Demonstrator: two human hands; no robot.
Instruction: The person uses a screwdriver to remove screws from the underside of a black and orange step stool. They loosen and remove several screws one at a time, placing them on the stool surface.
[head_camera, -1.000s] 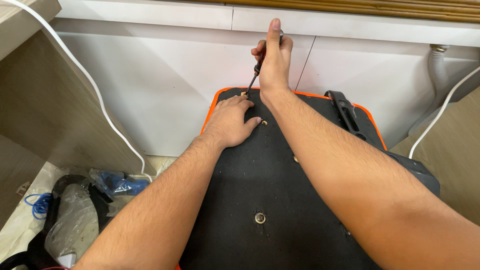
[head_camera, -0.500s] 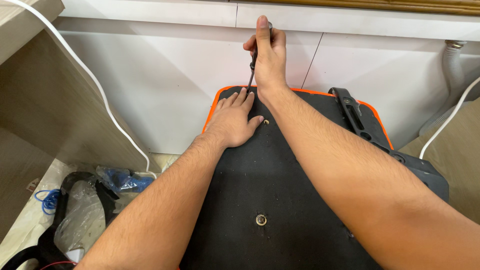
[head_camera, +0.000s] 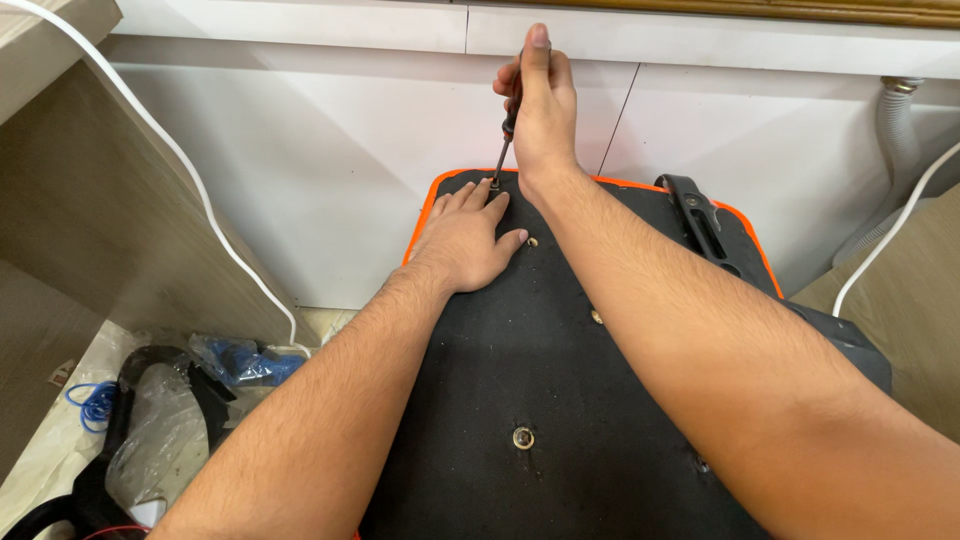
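Note:
A black fabric-covered panel with an orange rim (head_camera: 540, 370) lies in front of me, bolts showing in its surface. My left hand (head_camera: 465, 243) lies flat on its far end, fingers beside a screw (head_camera: 493, 184) near the far edge. My right hand (head_camera: 541, 105) grips a screwdriver (head_camera: 506, 135) with a black and red handle, held nearly upright with its tip on that screw. Another bolt (head_camera: 522, 437) sits in the panel's near middle, and a small one (head_camera: 532, 241) lies by my left thumb.
A black plastic armrest bracket (head_camera: 706, 224) hangs off the panel's right side. White cabinet fronts (head_camera: 330, 150) stand behind. A white cable (head_camera: 190, 180) runs down the wooden board at left. Plastic bags with blue wire (head_camera: 95, 400) and black parts lie on the floor.
My right hand has turned slightly on the screwdriver, which stays on the same screw. My left hand stays flat on the panel. The view shifted a little.

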